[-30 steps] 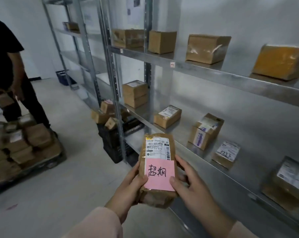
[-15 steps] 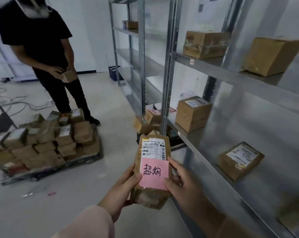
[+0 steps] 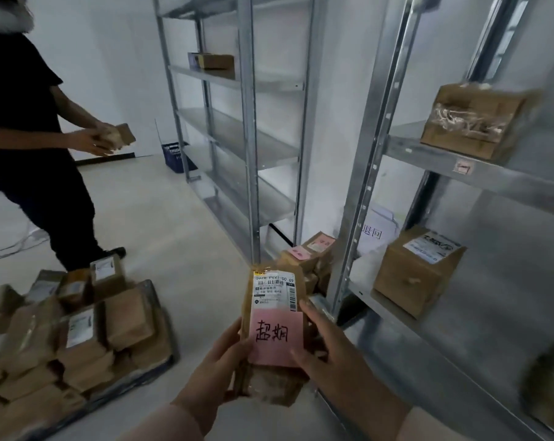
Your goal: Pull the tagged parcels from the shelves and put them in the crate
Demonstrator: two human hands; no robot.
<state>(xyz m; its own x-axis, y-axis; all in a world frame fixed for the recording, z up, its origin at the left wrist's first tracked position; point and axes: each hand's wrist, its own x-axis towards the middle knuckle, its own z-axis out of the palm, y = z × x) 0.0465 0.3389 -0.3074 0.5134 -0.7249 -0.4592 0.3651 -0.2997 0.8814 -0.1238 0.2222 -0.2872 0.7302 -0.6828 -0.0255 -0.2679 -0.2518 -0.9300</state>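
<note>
**Tagged parcel in hand, crate drop still to do**

Parcel (image 3: 274, 332) is off the shelving, held upright at chest level btwn both hands, label side facing the camera. Pink tag (image 3: 275, 340) w/ handwritten characters sits below the white label (image 3: 274, 289).

Step, as I judge it: carry phase. Pick is done, deposit isn't. Next move calls for getting the parcel over the crate and releasing it. Likely target is the dark bin on the floor just beyond the parcel, by the rack upright (image 3: 369, 173), where other tagged boxes (image 3: 312, 253) already sit; bin itself mostly hidden, so can't confirm.

Grip: left hand (image 3: 218, 370) wraps the parcel's left edge, thumb pressed on the front near the tag's lower left, fingers behind and out of sight. Right hand (image 3: 329, 351) takes the right edge, thumb on the tag's lower right corner, index finger up along the side. Both hands closed firm on it, not spread.

Further out: untagged box (image 3: 418, 268) on the lower shelf at right, cart (image 3: 78, 338) of boxes at left, another person (image 3: 30, 122) holding a small box.
</note>
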